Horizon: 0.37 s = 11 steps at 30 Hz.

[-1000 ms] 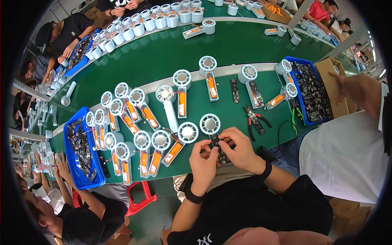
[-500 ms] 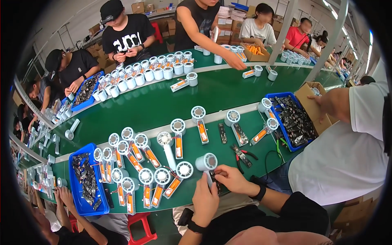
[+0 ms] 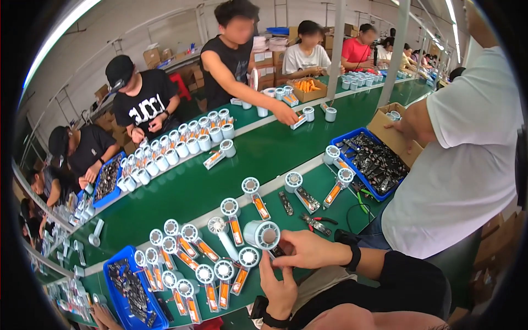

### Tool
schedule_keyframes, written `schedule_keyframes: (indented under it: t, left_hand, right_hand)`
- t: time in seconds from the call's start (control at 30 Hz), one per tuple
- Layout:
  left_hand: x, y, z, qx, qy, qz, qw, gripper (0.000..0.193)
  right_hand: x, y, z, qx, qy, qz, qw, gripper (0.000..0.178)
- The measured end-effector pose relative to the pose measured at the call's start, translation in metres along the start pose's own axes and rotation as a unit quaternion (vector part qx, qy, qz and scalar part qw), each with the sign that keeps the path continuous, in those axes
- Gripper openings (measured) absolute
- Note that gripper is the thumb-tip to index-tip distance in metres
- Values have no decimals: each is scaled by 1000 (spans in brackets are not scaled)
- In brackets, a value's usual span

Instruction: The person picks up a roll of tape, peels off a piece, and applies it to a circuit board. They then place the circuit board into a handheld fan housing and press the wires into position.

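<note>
In front of me I hold a handheld fan [image 3: 263, 235] with a pale blue round head, its grille tilted up toward me. My left hand [image 3: 278, 289] supports the handle from below, fingers closed about it. My right hand [image 3: 311, 250] pinches the handle just under the head, beside a dark circuit board [image 3: 278, 251]. The fingers cover most of the handle. Left of my hands, several similar fans with orange batteries lie on the green table. A white-handled fan [image 3: 223, 237] lies among them. Beyond my right hand lie red-handled pliers [image 3: 317, 224] and a loose circuit board [image 3: 285, 203].
Blue trays of dark boards stand at the left [image 3: 113, 286] and right [image 3: 379, 195]. Green-handled pliers [image 3: 363, 201] lie by the right tray. A co-worker in white reaches into a cardboard box [image 3: 379, 132]. Across the green belt [image 3: 242, 170], another person's hand [image 3: 286, 114] reaches toward a fan.
My view has swung, tilting the scene. The fan has turned so its grille faces me more, and its head appears larger. My right hand has shifted closer beneath the head.
</note>
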State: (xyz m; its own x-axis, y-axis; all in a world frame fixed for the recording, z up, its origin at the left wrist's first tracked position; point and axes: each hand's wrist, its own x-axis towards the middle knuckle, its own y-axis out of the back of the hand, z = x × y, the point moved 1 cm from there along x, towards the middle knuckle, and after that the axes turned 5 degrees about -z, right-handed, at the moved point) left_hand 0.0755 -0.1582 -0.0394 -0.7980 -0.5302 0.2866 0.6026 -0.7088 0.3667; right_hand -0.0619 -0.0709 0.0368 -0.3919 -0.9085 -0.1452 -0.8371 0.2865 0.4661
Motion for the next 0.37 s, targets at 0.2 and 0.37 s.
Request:
schedule_keyframes:
  t: [0.2, 0.37]
  left_hand:
    - [15, 9, 13, 33, -40, 96, 994, 63]
    - [-6, 14, 1, 134, -146, 84, 977, 63]
  right_hand:
    - [31, 9, -23, -104, 54, 42, 992, 49]
    - [136, 93, -34, -217, 24, 84, 972, 43]
